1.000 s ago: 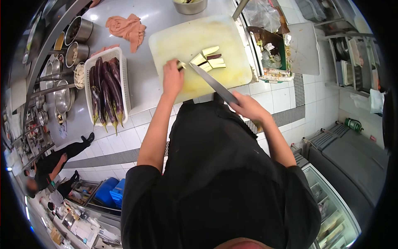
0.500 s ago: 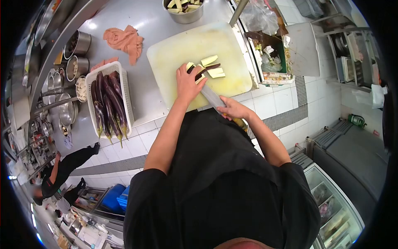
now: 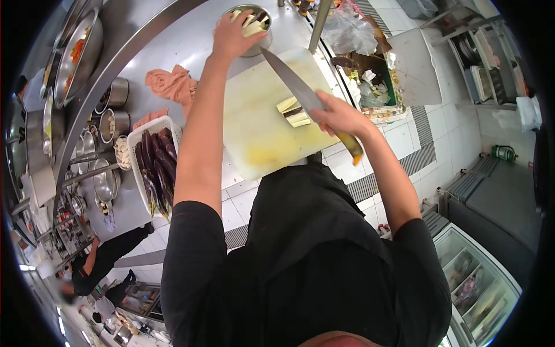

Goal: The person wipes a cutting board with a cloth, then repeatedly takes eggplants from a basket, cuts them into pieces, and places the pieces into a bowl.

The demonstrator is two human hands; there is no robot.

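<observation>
My left hand is stretched far forward over a metal bowl of cut eggplant, fingers curled around pale eggplant pieces at the bowl's rim. In my right hand is a large knife, gripped by its yellowish handle, with the blade raised and pointing up-left above the white cutting board. A few cut eggplant pieces lie on the board just left of my right hand, under the blade.
A white basket of whole purple eggplants stands left of the board, with a pink cloth behind it. Metal pots line the left shelf. A scrap-filled bin sits right of the board. Another person crouches lower left.
My left hand gathered pieces from the board and carried them forward to the bowl. My right hand lifted the knife off the board. Fewer pieces lie on the board.
</observation>
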